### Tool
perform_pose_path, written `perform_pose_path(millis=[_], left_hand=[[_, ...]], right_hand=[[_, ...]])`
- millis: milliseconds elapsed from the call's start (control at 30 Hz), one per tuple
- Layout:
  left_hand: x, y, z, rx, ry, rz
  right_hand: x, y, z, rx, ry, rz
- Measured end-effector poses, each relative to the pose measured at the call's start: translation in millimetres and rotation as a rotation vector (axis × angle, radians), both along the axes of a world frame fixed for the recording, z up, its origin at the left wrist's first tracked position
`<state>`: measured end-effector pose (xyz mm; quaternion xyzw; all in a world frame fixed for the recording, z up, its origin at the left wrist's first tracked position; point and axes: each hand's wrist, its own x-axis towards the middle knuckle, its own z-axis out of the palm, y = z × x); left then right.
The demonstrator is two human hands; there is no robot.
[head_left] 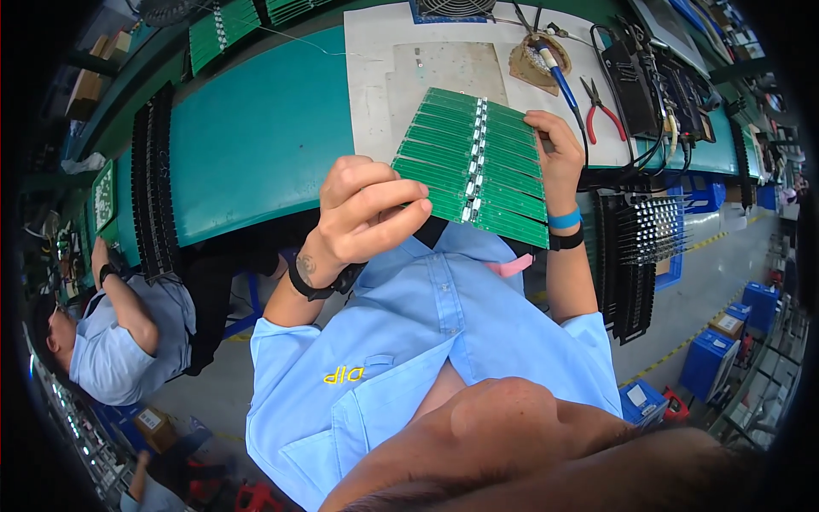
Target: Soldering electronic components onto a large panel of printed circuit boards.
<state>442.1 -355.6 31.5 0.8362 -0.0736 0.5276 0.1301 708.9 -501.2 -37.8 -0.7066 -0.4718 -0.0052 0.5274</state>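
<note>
A green circuit board panel point(435, 136) is held up, tilted, in front of my chest, over the near edge of the bench. Slots divide it into several strips, and a row of small white connectors point(475, 162) runs down its middle. My right hand point(559, 154) grips the panel's right edge, thumb and fingers closed on it. At the lower left edge is my left hand point(367, 209), its fingers curled and closed against the board; the fingertips lie at the panel's edge.
The bench carries a green mat point(256, 128) and a white sheet point(371, 94). Red-handled pliers point(604, 115), a blue soldering iron point(559, 77) and cables lie at right. Black racks point(153, 179) stand on both sides; one holds boards point(653, 226). A co-worker point(136, 333) sits at left.
</note>
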Motion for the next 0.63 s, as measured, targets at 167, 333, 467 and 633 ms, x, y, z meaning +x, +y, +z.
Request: perform_pose_path(millis=[167,333,467,633], left_hand=[[-1,-1,-3,-0.006,0.004,-0.009],[-2,-4,-4,0.003,0.013,-0.004],[-4,-7,-2,0.019,0.033,-0.008],[-6,-12,0,0.047,0.063,-0.026]], right_hand=[[0,-1,-2,-0.001,-0.02,-0.01],[0,-1,-2,0.002,-0.007,-0.014],[1,-1,-3,0.004,-0.01,-0.019],[1,-2,-3,-0.004,-0.043,-0.023]])
